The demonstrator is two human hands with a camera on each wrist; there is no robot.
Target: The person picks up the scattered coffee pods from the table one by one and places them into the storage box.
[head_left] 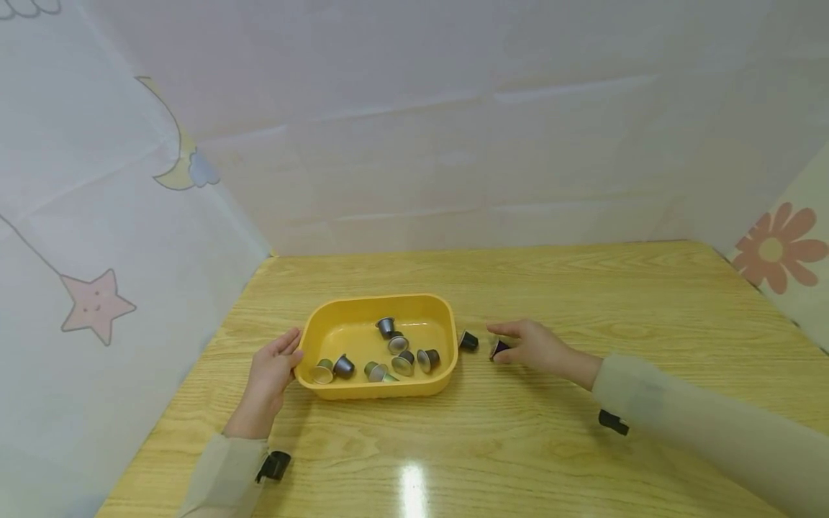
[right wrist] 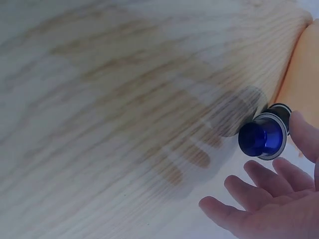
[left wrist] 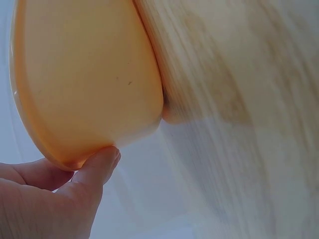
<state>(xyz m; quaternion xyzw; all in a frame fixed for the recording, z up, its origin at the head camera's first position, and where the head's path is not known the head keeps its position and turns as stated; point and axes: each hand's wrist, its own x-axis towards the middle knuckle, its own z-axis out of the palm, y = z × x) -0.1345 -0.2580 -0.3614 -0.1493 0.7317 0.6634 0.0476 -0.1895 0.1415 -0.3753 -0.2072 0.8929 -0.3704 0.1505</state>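
A yellow plastic basin (head_left: 372,389) stands on the wooden table with several coffee capsules inside, among them a dark grey capsule (head_left: 344,367). My left hand (head_left: 268,370) pinches the basin's left rim, thumb on the outer wall in the left wrist view. To the right of the basin, my right hand (head_left: 534,347) reaches low over the table, fingers spread apart. Between its thumb and fingers is a dark blue coffee capsule (right wrist: 261,137), the thumb right at its rim. A black capsule (head_left: 469,341) lies between that hand and the basin wall.
The wooden table (head_left: 583,288) runs back to a pale fabric backdrop (head_left: 486,158) with creases. More cloth with printed shapes hangs along the left and right sides. A black wrist device (head_left: 613,422) sits under the right sleeve, another device (head_left: 273,467) beside the left.
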